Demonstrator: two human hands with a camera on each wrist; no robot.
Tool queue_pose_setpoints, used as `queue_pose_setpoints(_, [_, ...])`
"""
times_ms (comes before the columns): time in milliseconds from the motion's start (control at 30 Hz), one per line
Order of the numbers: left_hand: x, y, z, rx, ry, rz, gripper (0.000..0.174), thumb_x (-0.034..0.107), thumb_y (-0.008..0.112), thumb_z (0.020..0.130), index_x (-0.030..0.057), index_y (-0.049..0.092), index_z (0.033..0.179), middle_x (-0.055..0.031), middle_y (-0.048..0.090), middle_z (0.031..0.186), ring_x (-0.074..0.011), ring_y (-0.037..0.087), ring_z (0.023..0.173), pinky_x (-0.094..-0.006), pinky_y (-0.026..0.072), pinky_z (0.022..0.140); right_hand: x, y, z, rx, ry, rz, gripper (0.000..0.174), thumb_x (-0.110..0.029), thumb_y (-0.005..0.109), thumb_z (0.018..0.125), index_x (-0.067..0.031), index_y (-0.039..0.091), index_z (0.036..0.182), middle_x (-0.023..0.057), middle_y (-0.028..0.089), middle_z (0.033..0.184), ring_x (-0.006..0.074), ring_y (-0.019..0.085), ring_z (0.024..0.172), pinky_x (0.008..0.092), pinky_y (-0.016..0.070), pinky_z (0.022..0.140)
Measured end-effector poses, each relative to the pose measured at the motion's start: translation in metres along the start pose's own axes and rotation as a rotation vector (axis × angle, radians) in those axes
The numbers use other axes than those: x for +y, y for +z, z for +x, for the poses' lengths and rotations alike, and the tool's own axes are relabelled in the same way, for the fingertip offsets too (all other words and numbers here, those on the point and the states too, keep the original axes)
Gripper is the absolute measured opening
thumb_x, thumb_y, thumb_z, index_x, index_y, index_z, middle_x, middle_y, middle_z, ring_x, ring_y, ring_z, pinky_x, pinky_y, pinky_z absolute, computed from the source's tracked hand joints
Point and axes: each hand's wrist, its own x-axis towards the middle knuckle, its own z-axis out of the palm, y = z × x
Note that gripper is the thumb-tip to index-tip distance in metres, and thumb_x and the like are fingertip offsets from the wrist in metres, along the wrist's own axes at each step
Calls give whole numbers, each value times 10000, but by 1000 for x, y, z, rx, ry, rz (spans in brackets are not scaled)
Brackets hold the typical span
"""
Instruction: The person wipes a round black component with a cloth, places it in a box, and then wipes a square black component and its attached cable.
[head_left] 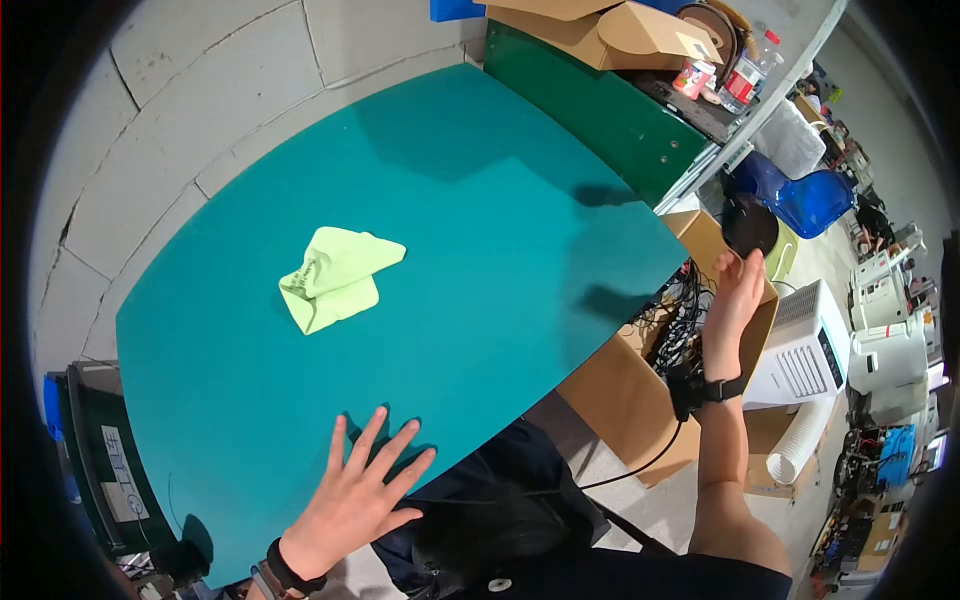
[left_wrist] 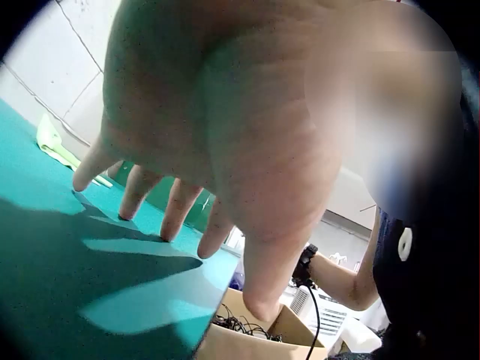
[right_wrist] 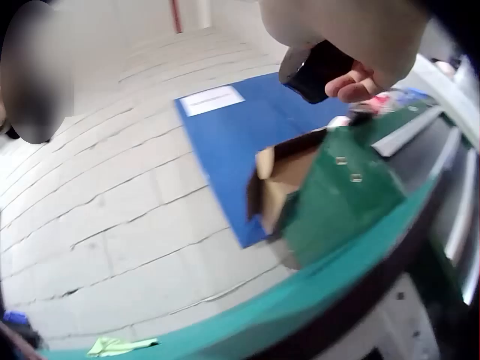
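- A teal tabletop point(head_left: 480, 250) fills most of the space, with a wall of large pale grey blocks point(head_left: 180, 110) running behind its far and left edges.
- A crumpled yellow-green cloth point(head_left: 338, 277) lies on the tabletop toward the left edge, well apart from both hands.
- The left hand point(head_left: 355, 500) rests flat on the tabletop at the near edge, its fingers point(left_wrist: 139, 191) straight and spread wide, holding nothing.
- The right hand point(head_left: 735, 295) is raised beyond the right edge of the tabletop, its fingers curled on the lower rim of a black round disc-like object point(head_left: 750, 225).
- The disc is held up in the air, off the tabletop, above an open brown cardboard box point(head_left: 620, 390) that stands against the right edge with a tangle of black cables point(head_left: 680, 310) in it.
- At the far right corner stands a dark green cabinet point(head_left: 590, 110) with lighter cardboard boxes point(head_left: 600, 30) and a clear plastic bottle point(head_left: 745, 75) on top.
- A white slatted appliance with a ribbed white hose point(head_left: 810, 345) stands just beside the cable box, and a blue plastic chair point(head_left: 805, 200) stands farther back.
- A dark crate with a white label point(head_left: 110, 460) stands off the near left corner.
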Motion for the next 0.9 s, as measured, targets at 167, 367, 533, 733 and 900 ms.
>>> queue_pose_setpoints(167, [6, 10, 5, -45, -30, 232, 786, 393, 746, 726, 234, 407, 1416, -68, 265, 1528, -381, 215, 1407, -692, 231, 1048, 158, -149, 51, 169, 323, -306, 373, -404, 542, 958, -37, 574, 1020, 12, 583, 816, 98, 529, 634, 235, 421, 564])
queue_pose_setpoints(367, [3, 14, 2, -39, -99, 238, 736, 425, 648, 808, 261, 342, 1457, -68, 218, 1553, -367, 207, 1418, -685, 282, 1022, 303, -232, 40, 194, 799, -331, 286, -378, 605, 926, -96, 555, 905, -27, 520, 721, 92, 447, 558, 259, 407, 497])
queue_pose_setpoints(533, [2, 32, -1, 83, -63, 210, 693, 274, 584, 863, 239, 277, 1483, -83, 138, 1574, -383, 158, 1431, -694, 290, 1028, 344, -249, 46, -119, 1032, -124, 192, -263, 563, 947, -75, 550, 909, 10, 562, 810, 164, 464, 678, 330, 441, 594])
queue_pose_setpoints(733, [2, 24, 0, 14, -26, 315, 661, 204, 476, 897, 237, 214, 1502, -110, 140, 1574, -396, 181, 1423, -695, 317, 1012, 342, -229, 34, -107, 1090, -240, 165, -218, 552, 939, -53, 561, 933, 29, 577, 864, 181, 493, 749, 343, 449, 650])
queue_pose_setpoints(900, [1, 25, 1, -10, -6, 301, 631, 256, 468, 907, 255, 241, 1496, -87, 138, 1579, -396, 190, 1423, -700, 266, 1035, 330, -238, 30, -126, 1093, -242, 150, -181, 543, 932, -35, 570, 953, 45, 589, 909, 194, 517, 808, 353, 455, 697])
